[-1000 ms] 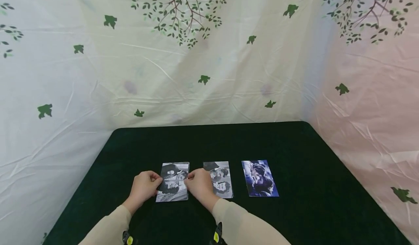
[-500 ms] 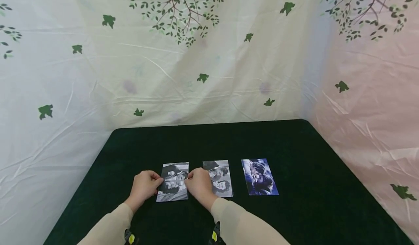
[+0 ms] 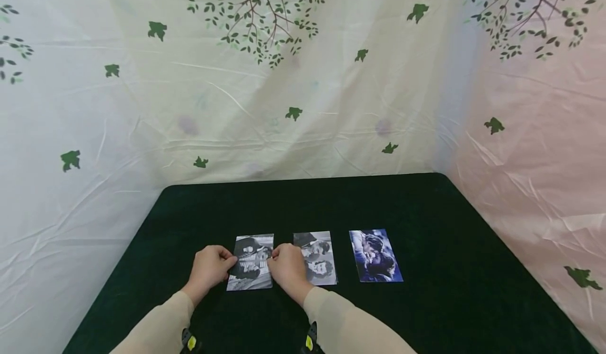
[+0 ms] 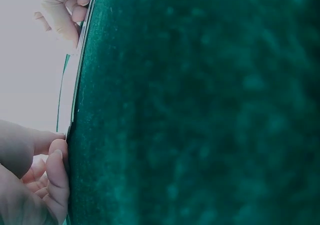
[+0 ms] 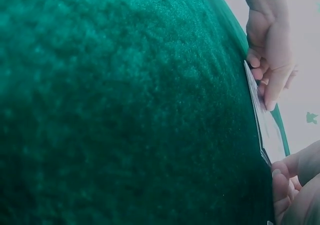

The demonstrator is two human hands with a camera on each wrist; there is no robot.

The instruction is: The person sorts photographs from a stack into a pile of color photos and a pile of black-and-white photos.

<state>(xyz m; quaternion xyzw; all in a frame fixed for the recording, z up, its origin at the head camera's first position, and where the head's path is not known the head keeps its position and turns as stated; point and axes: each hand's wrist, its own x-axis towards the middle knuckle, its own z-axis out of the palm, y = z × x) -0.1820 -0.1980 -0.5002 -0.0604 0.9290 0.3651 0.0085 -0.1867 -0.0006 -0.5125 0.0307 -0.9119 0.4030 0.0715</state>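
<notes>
A small stack of black-and-white photo cards (image 3: pixel 251 264) lies on the dark green cloth, its layered edges (image 4: pixel 81 60) visible in the left wrist view. My left hand (image 3: pixel 209 267) pinches its left edge between thumb and index finger. On the opposite side, my right hand (image 3: pixel 290 270) pinches the right edge with its thumb and fingertips. In the right wrist view the right hand (image 5: pixel 297 185) is at the near end of the stack (image 5: pixel 265 120). A second black-and-white photo stack (image 3: pixel 322 262) is partly covered by the right hand.
To the right lies a blue-toned photo card (image 3: pixel 376 256), slightly turned. The green-covered table (image 3: pixel 303 201) has rounded far corners. A pale curtain (image 3: pixel 303 149) printed with leaves and branches hangs behind it and at both sides.
Both hands keep their hold at the left photo stack's edges, with only a very slight shift. The other photos stay in place; the head view moves a little.
</notes>
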